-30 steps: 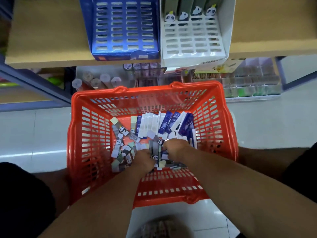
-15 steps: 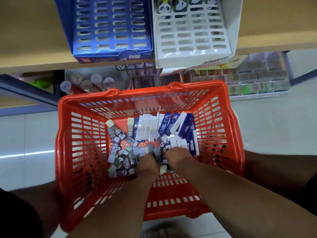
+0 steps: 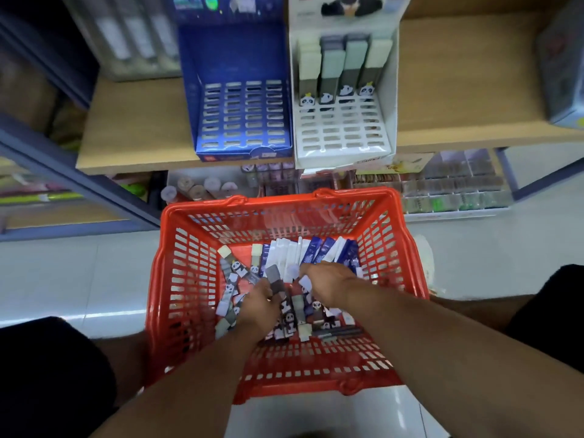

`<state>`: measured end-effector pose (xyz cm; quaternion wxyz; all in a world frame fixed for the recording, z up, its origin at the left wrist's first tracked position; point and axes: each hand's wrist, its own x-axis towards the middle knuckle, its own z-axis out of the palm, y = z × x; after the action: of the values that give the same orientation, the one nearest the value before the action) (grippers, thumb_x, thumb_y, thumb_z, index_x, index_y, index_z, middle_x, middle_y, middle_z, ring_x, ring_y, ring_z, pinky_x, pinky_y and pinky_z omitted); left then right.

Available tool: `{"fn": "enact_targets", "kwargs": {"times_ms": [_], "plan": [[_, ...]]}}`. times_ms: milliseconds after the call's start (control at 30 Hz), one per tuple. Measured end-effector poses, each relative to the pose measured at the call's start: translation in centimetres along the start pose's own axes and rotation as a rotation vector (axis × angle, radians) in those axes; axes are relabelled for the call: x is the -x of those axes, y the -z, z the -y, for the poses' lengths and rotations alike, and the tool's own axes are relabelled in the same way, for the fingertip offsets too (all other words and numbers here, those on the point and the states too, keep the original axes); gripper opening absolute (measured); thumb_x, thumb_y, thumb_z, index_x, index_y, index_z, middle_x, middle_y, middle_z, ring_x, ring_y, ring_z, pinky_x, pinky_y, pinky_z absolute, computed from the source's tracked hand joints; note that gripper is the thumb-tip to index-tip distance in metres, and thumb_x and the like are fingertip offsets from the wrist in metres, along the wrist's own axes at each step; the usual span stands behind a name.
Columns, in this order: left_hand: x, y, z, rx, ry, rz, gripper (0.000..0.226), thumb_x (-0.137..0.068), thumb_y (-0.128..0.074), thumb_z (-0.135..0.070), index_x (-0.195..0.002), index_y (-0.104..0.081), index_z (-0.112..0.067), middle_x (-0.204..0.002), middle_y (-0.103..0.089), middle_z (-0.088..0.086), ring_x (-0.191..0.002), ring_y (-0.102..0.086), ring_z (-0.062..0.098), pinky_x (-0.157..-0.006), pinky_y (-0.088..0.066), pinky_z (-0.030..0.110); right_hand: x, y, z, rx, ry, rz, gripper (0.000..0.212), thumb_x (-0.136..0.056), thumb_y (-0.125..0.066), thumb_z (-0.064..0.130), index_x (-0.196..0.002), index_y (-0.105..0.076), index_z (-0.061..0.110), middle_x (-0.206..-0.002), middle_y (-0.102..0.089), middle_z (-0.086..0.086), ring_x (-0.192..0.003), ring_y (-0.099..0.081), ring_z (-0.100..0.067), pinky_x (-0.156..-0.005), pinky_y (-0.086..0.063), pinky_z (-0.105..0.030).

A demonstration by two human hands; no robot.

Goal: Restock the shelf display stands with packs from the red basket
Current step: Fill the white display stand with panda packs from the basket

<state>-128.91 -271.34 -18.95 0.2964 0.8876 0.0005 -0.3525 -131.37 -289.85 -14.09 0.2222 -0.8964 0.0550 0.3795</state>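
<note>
Two hands work inside the red basket [image 3: 177,279]. Your left hand [image 3: 257,306] pinches a grey pack [image 3: 277,281] in a narrow grip; whether your right hand [image 3: 327,284] holds anything cannot be told. Loose panda packs [image 3: 289,317] lie beneath both. Gather packs facing one way, then seat them in the white display stand [image 3: 343,134] on the far shelf [image 3: 132,134], right of the blue display stand [image 3: 241,118].

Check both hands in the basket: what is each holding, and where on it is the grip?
Left hand pinches a grey panda pack at its lower end. Right hand has its fingers curled on a white pack by one end; the exact grip is hidden.
</note>
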Motion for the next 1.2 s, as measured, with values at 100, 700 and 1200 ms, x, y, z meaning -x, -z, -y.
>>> {"fn": "enact_targets", "kwargs": {"times_ms": [100, 700, 1200], "plan": [[1.4, 2.6, -1.8, 0.099, -0.118, -0.026, 0.015, -0.092, -0.065, -0.028, -0.098, -0.061, -0.015, -0.091, -0.072, 0.004, -0.088, -0.069, 0.027, -0.082, -0.058, 0.043, 2.1, 4.4, 1.4, 0.067, 0.035, -0.011, 0.033, -0.097, -0.053, 0.016, -0.129, -0.054, 0.021, -0.119, -0.063, -0.01, -0.11, -0.06, -0.032, -0.077, -0.044, -0.03], [10.1, 21.6, -21.6, -0.137, -0.821, -0.196, 0.028, -0.095, -0.068, -0.026, -0.106, -0.041, -0.028, -0.083, -0.057, -0.011, -0.06, -0.053, 0.002, -0.067, -0.055, 0.034, 15.4, 27.0, 2.7, -0.364, 0.27, -1.028, 0.025, -0.094, -0.067, 0.021, -0.117, -0.061, 0.03, -0.088, -0.064, 0.009, -0.071, -0.062, -0.005, -0.06, -0.049, -0.022], [4.3, 18.3, -23.1, -0.192, -0.765, -0.134, 0.026, -0.096, -0.067, -0.028, -0.106, -0.043, -0.03, -0.091, -0.069, -0.007, -0.073, -0.067, 0.011, -0.068, -0.056, 0.039, 9.3, 28.0, 1.1, -0.37, 0.127, -1.039, 0.03, -0.095, -0.06, 0.004, -0.091, -0.06, 0.034, -0.085, -0.062, 0.013, -0.072, -0.058, -0.004, -0.047, -0.038, -0.004]]}}
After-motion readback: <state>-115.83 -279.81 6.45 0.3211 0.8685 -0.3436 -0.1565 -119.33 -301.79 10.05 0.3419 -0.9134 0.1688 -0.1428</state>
